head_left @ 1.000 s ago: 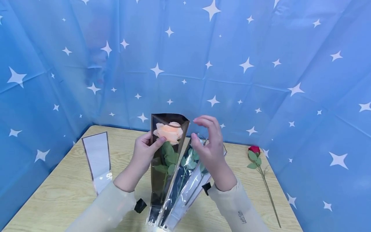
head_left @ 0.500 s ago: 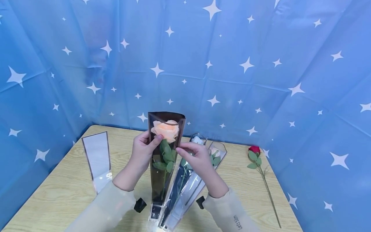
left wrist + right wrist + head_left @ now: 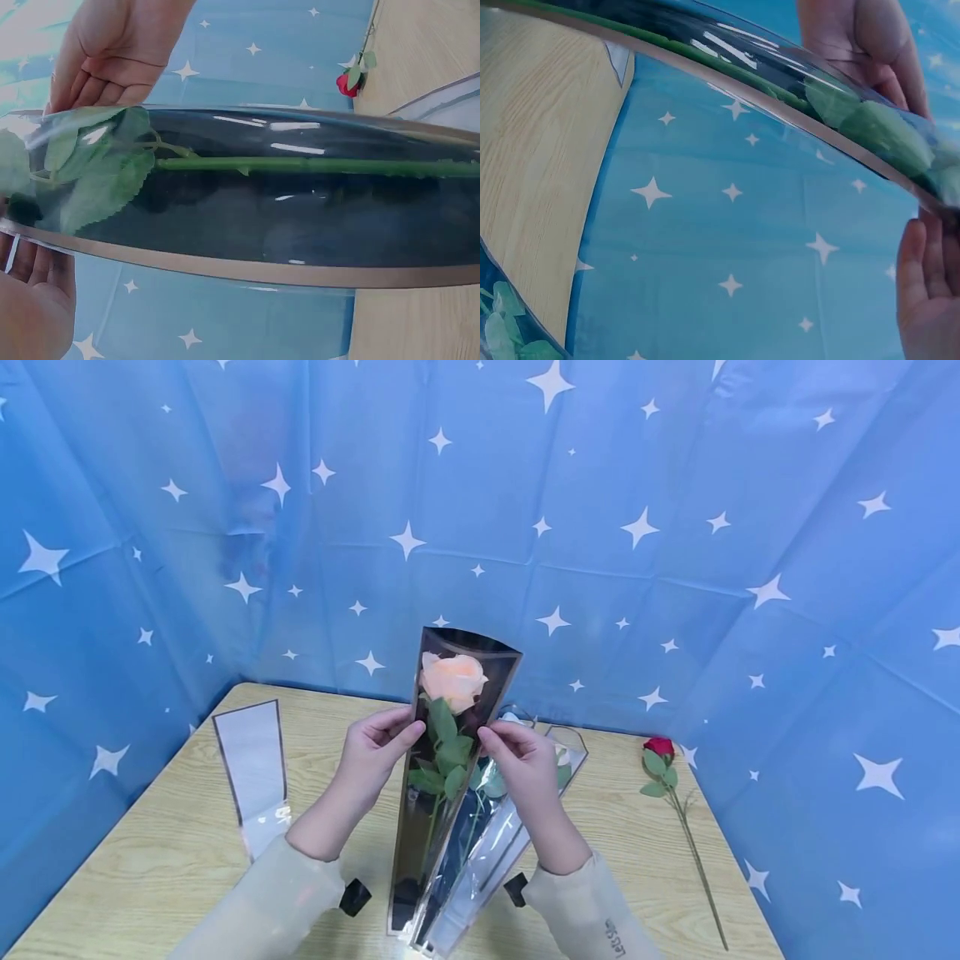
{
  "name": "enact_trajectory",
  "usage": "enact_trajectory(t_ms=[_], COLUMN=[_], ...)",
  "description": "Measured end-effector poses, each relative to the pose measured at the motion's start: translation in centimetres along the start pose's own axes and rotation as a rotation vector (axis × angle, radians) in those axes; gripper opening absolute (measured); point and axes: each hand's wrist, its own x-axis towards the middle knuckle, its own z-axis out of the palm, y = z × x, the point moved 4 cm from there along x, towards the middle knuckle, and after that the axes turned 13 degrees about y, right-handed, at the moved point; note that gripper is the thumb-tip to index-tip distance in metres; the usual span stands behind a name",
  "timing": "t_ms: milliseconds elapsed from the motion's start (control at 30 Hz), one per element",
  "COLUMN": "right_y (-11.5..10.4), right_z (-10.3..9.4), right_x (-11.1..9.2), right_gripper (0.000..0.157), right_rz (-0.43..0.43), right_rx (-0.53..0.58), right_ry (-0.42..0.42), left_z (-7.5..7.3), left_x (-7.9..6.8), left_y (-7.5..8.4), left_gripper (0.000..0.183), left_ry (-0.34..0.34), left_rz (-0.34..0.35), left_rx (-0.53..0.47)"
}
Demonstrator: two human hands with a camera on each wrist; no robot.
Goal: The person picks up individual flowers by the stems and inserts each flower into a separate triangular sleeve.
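Holds black sleeve [image 3: 450,810] with peach rose [image 3: 453,683] inside, over the middle of the worktop [image 3: 615,852], mouth end raised in front of the backdrop [image 3: 480,485]. Runs lengthwise away from the person, long axis leaning slightly to the right toward the top in the head view. Points wide mouth and bloom to the far end, narrow foot to the near end. Turns clear front to the head camera, with dark backing behind the flower. Carries stem roughly along the long axis, with green leaves below the bloom. Cannot confirm contact between foot and worktop.

Pinches left edge with left hand [image 3: 375,743], thumb in front. Pinches right edge with right hand [image 3: 521,760], at nearly the same level, below the bloom. Crosses the left wrist view almost level, with leaves to the left and stem to the right. Slants down to the right in the right wrist view, leaf end lowest.

Overlaps navy sleeve [image 3: 459,852] near the foot in the head view, just to the right. Shows white sleeve [image 3: 483,860] next to that, slanting further right, flower partly hidden behind right hand. Includes pale sleeve [image 3: 251,752] on the left of the worktop, and red rose [image 3: 660,747] unwrapped on the right, bloom far, stem end near.
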Motion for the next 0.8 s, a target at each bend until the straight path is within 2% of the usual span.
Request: enact_trajectory(t_ms=[300,367,467,633,733,800], right_y=[0.8,1.0,1.2,1.5,1.5,1.6], right_z=[-0.1,-0.2,-0.3,-1.2,-2.1,-2.8], right_x=[-0.2,-0.1,0.1,0.8,1.4,1.9], right_gripper=[0.021,0.021,0.021,0.012,0.007,0.011], right_rz=[0.115,0.108,0.100,0.159,0.176,0.181], right_rx=[-0.016,-0.015,0.033,0.133,0.158,0.178], right_ry=[-0.085,-0.075,-0.036,0.094,0.165,0.199], left_z=[0.1,0.0,-0.2,-0.8,-1.3,-1.7], left_x=[0.2,0.2,0.1,-0.2,-0.9,-1.5], left_y=[-0.4,-0.4,-0.8,-3.1,-4.9,-6.0], left_gripper=[0.017,0.018,0.027,0.037,0.038,0.037], left_ry=[0.028,0.024,0.000,-0.132,-0.244,-0.325], left_rz=[0.001,-0.001,-0.032,-0.142,-0.174,-0.185], left_rx=[0.019,0.036,0.081,0.236,0.330,0.375])
